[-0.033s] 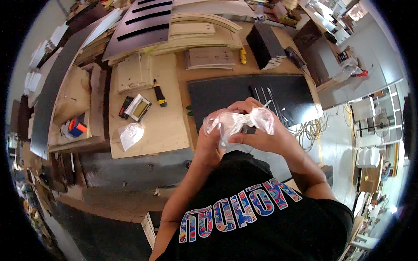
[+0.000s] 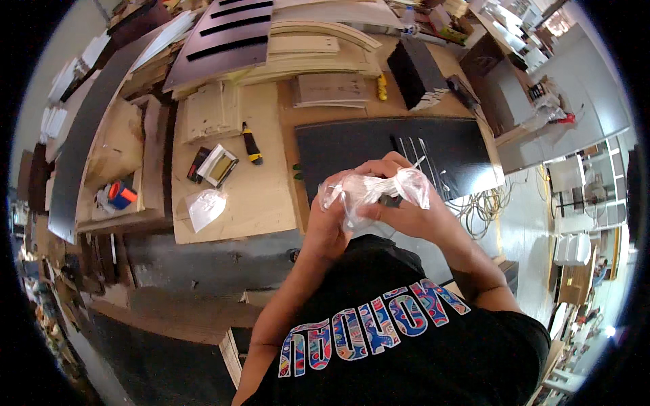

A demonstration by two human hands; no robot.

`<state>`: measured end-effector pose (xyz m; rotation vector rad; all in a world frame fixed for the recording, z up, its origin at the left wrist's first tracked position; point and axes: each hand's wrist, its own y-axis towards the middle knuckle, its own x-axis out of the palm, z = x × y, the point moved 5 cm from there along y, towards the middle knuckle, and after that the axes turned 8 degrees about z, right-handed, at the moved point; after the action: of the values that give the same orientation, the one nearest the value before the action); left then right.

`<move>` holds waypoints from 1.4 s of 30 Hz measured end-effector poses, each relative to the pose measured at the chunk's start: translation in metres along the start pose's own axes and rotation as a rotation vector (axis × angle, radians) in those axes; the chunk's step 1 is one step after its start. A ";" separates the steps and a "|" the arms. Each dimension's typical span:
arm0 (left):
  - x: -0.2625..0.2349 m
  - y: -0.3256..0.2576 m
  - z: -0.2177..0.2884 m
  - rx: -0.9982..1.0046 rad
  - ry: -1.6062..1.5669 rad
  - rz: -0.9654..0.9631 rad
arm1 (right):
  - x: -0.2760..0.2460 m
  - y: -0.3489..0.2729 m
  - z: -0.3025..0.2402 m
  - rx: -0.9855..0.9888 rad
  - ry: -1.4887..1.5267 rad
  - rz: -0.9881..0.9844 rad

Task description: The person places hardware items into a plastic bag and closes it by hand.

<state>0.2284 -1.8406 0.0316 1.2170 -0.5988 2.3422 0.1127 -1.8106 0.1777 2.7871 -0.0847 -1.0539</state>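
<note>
A crumpled clear plastic bag (image 2: 369, 189) is bunched up between my hands, above the near edge of a black panel (image 2: 338, 145). My left hand (image 2: 330, 218) is closed round the bag's left part. My right hand (image 2: 414, 215) grips its right part, with the thumb pressed in at the near side. A small dark thing shows between bag and right thumb; its kind is unclear. Several thin metal rods (image 2: 413, 154) lie on the panel just beyond the right hand. What the bag contains cannot be made out.
Left of my hands, a cardboard-covered table holds a white plastic packet (image 2: 206, 208), an opened small box (image 2: 218, 166) and a yellow-black utility knife (image 2: 252, 143). Stacked boards (image 2: 330, 90) and a black block-like stack (image 2: 416, 73) stand farther back. Coiled cable (image 2: 477, 210) lies on the floor at right.
The whole view has shifted very slightly, so the table things sit a little farther right. Both hands keep their hold on the plastic bag, with hardly any movement.
</note>
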 end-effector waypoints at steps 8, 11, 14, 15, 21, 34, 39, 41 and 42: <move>0.007 -0.014 0.011 0.053 -0.137 0.088 | 0.032 -0.003 0.017 -0.120 0.181 0.302; 0.004 -0.013 0.001 0.049 -0.147 0.066 | 0.035 -0.003 0.020 -0.190 0.217 0.357; 0.004 -0.015 0.003 0.045 -0.161 0.069 | 0.042 -0.007 0.022 -0.115 0.326 0.404; 0.006 -0.015 0.003 0.044 -0.159 0.067 | 0.039 -0.008 0.017 -0.097 0.323 0.414; 0.005 -0.018 -0.004 0.020 -0.109 0.059 | 0.027 -0.004 -0.002 -0.497 0.016 0.363; 0.011 -0.023 -0.013 -0.164 -0.216 0.195 | 0.041 0.004 0.015 -0.144 0.598 0.175; 0.012 -0.028 -0.010 -0.181 -0.153 0.101 | 0.037 0.000 0.017 -0.038 0.609 0.105; 0.012 -0.030 -0.012 -0.181 -0.141 0.106 | 0.033 0.000 0.024 -0.092 0.609 -0.039; 0.016 -0.031 -0.011 -0.216 -0.119 0.102 | 0.031 -0.001 0.028 -0.118 0.607 -0.104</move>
<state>0.2302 -1.8061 0.0447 1.2569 -0.9478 2.2281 0.1177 -1.8167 0.1367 2.8871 0.1910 -0.1829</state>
